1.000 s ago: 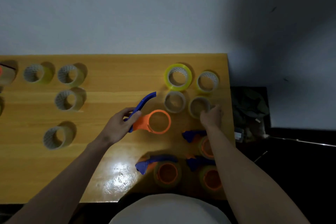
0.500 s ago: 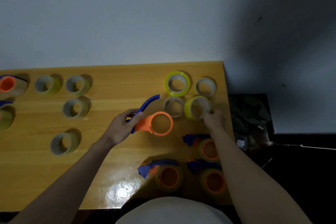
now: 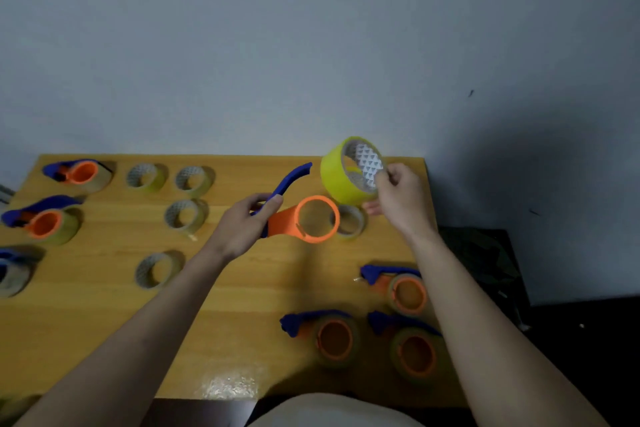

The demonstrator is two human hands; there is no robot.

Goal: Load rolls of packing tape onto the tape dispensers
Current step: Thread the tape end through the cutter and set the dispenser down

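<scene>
My left hand point(image 3: 242, 225) grips the blue handle of an empty tape dispenser point(image 3: 301, 218) with an orange drum, held just above the wooden table point(image 3: 263, 288). My right hand point(image 3: 401, 198) pinches a yellow tape roll point(image 3: 341, 177) by its rim and holds it in the air, up and right of the orange drum. Roll and drum are apart. Another loose roll point(image 3: 351, 222) lies on the table behind the drum.
Several loose rolls point(image 3: 187, 215) lie at centre left. Three loaded dispensers point(image 3: 332, 336) sit at the front right, and more loaded ones point(image 3: 45, 222) line the left edge. The table's right edge drops to a dark floor with a dark bag point(image 3: 485, 253).
My right hand has picked the yellow roll off the table and raised it beside the dispenser. My left hand has lifted the dispenser slightly. The camera view has shifted right.
</scene>
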